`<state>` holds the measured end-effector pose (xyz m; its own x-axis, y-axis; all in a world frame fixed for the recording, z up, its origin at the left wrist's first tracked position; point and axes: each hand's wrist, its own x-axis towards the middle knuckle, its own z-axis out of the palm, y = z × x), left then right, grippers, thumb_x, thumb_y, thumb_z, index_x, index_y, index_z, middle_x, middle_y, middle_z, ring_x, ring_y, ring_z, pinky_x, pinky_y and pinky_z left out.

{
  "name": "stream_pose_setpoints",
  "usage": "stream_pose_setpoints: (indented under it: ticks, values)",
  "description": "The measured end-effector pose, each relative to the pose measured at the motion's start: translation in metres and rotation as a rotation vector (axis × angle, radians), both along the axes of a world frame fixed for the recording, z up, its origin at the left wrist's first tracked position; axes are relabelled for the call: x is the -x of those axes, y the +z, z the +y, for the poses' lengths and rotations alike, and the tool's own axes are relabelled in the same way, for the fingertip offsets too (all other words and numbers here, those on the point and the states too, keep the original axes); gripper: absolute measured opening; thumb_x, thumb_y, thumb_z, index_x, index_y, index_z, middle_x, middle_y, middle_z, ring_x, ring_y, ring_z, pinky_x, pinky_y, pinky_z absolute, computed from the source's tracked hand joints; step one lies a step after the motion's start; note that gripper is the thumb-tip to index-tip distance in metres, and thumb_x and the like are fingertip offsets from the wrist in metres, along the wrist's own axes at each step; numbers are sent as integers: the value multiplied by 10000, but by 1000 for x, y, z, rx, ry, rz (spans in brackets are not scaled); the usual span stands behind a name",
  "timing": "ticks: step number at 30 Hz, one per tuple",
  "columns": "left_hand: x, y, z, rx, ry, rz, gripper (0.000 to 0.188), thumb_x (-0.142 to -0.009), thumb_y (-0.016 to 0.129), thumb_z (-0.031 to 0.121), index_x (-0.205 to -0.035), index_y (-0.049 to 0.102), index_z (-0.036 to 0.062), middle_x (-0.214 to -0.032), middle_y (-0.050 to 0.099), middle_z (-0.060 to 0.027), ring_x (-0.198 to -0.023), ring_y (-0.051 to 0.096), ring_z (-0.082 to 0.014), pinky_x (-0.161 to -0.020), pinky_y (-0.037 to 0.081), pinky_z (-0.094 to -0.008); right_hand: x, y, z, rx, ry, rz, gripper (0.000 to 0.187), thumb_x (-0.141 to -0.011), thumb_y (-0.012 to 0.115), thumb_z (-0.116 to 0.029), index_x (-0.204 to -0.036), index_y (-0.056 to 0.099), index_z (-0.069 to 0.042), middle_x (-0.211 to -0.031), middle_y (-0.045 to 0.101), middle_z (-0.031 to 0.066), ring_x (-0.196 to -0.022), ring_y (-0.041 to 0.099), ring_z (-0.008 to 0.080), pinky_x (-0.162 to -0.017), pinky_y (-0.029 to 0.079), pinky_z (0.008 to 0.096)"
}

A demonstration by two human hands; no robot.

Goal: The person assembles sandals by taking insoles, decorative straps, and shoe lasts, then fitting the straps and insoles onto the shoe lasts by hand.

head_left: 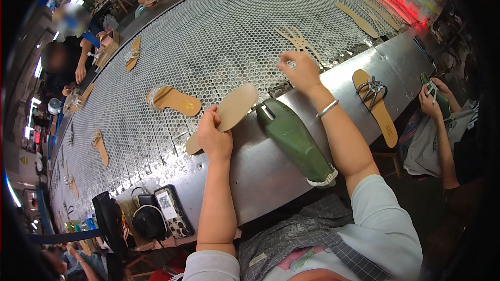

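A tan, sole-shaped insole (238, 105) is in the grip of my left hand (214, 138), its broad end pointing up and to the right. My right hand (302, 72) is raised above the mesh belt, fingers bent and apart, with nothing visible between them. Just beyond it lies a tan strap cut-out (299, 39) with several thin branches. Between my forearms a green shoe last (294, 138) rests on the metal ledge, with a whitish strap (323, 178) around its near end. To the right of my right forearm lies a tan sandal (383, 114) with dark, shiny straps.
The mesh conveyor belt (208, 47) carries several soles and sandals, including a sandal (177, 101) beyond my left hand. A metal ledge (255, 161) borders it. A patterned phone case (174, 213) stands at the lower left. Co-workers sit around; one (435, 99) at right holds a green last.
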<state>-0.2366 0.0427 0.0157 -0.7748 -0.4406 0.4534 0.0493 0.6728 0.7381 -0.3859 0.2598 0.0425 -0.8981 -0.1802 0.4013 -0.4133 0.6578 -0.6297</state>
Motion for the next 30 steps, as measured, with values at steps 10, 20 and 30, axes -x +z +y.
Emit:
stream_pose_setpoints:
  ticks: [10,20,30]
  values:
    - [2,-12,16,63,-90,-111,222,-641,614,-48,-811,544,76,-866,643,-74,-831,598,-283,-708,463,-367,39,-25,25,-353,-388,-313,132,-736,646,-159,-815,674,-57,-821,658,126,-756,634,287,-685,503,384]
    - [5,-12,21,43,-60,-195,196,-662,626,-57,-799,538,51,-964,659,-106,-873,640,-268,-724,477,-320,28,-21,26,456,-94,-88,110,-731,664,-90,-769,625,6,-672,620,43,-597,560,91,-561,444,227]
    - [4,0,38,86,-60,-266,249,-616,598,-59,-799,535,97,-798,613,-33,-853,577,-261,-935,368,-454,24,-11,26,696,71,-222,86,-748,645,-45,-788,610,22,-721,642,75,-633,578,89,-594,452,209]
